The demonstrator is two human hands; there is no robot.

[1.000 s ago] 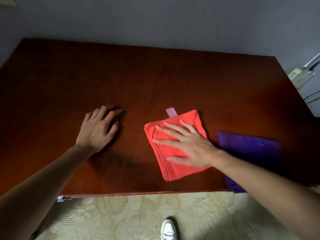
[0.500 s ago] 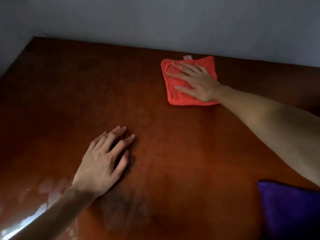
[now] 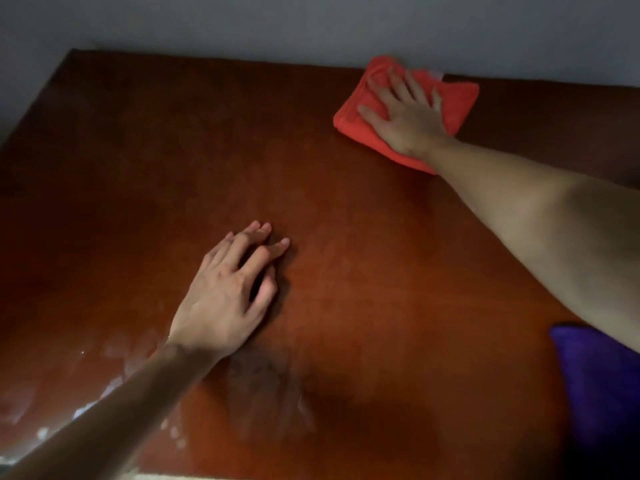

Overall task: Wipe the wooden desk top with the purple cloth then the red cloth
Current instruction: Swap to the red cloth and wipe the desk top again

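Since half a second ago the red cloth (image 3: 408,109) has slid a little farther right along the back of the surface (image 3: 346,271), turning so one corner points at the wall, while the left hand has barely shifted. Nearest, at the right edge, the purple cloth (image 3: 602,393) lies folded on the wood, partly under the outstretched right forearm. Pale smears and glare mark the near left part of the wood. At mid-depth the left hand (image 3: 228,299) rests palm down, fingers close together and slightly bent, holding nothing. Farthest, the right hand (image 3: 408,116) presses flat on the red cloth with fingers spread, pinning it against the wood just beside the grey wall (image 3: 311,26).
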